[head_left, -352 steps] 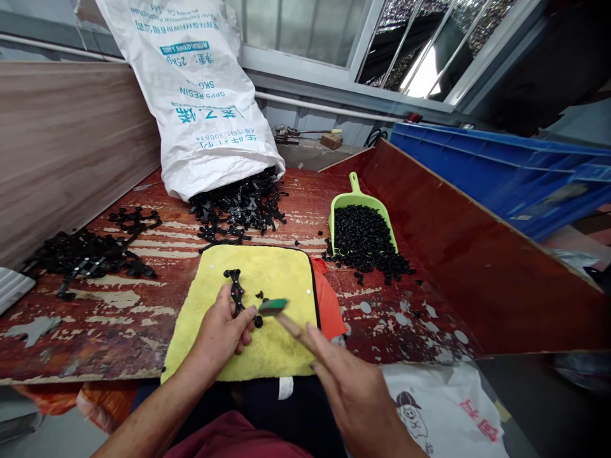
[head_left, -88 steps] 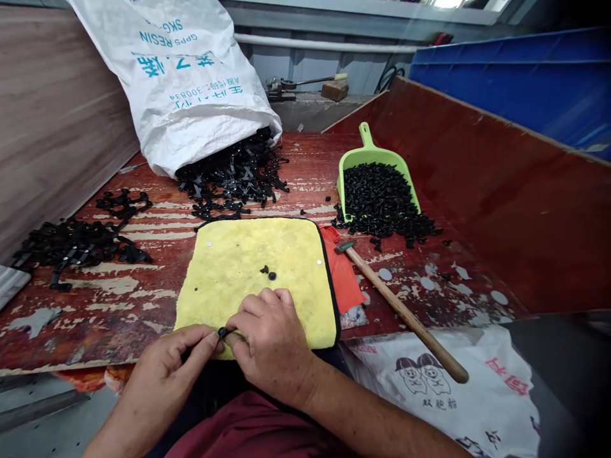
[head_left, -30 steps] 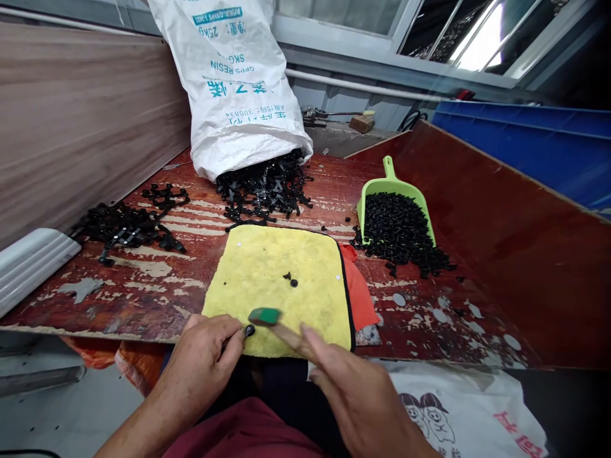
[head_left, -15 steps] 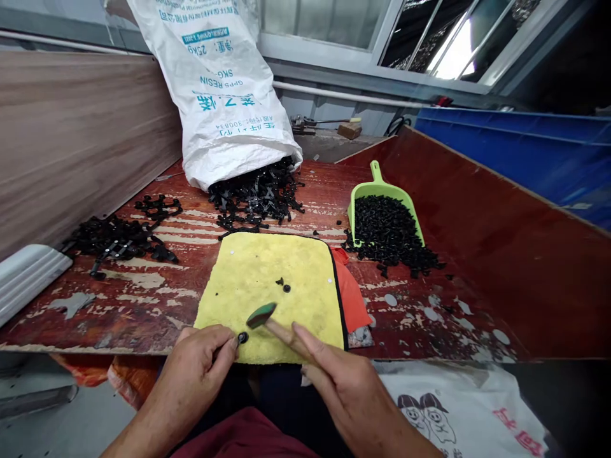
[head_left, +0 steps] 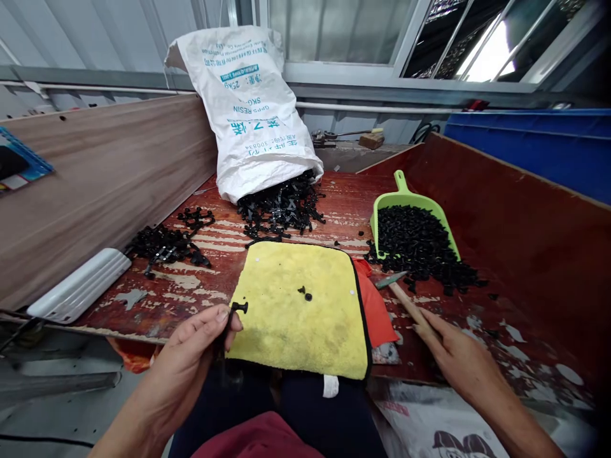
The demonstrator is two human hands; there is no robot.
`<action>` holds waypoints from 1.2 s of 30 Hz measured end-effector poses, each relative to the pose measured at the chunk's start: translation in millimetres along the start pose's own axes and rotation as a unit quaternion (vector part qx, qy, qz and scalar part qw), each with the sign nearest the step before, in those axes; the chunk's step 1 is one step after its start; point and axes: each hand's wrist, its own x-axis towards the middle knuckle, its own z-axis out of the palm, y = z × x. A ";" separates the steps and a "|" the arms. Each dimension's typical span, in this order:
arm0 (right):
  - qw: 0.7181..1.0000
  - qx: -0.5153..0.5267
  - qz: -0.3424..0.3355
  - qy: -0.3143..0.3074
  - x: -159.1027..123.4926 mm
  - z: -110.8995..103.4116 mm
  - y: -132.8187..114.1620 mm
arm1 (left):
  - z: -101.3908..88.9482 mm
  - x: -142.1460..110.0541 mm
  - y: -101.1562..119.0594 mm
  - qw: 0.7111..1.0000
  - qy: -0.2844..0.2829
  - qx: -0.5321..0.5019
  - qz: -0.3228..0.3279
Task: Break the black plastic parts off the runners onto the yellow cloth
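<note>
My left hand [head_left: 200, 340] is closed on a dark jointed plastic piece [head_left: 238, 307], pinching it at the near left corner of a yellow cloth [head_left: 286, 337]. The piece's round-ended knob sticks up past my fingertips; its lower part is mostly hidden by the hand. Off to the right of the cloth, my right hand [head_left: 465, 356] grips the wooden handle of a hammer [head_left: 411, 305]. Its greenish head points away from me, over or on the table beside an orange cloth [head_left: 375, 305]. A small round black plug [head_left: 308, 297] and another tiny black bit lie mid-cloth.
A white sack [head_left: 267, 140] spills black jointed pieces [head_left: 286, 207] at the back. More form a pile [head_left: 167, 248] on the left, near a white ribbed object [head_left: 81, 286]. A green dustpan [head_left: 401, 184] holds small black plugs [head_left: 413, 235]. Boards wall both sides; a blue crate [head_left: 534, 149] stands right.
The hammer has gone from above the cloth beside my left hand to the right of the cloth. My left hand has lifted and turned the black piece, knob now upward. The view has shifted.
</note>
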 end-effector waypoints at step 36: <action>0.937 0.147 -0.316 -0.029 -36.1 -5.5 -186.3 | -15.5 34.6 -51.2 0.988 0.028 0.148 -0.031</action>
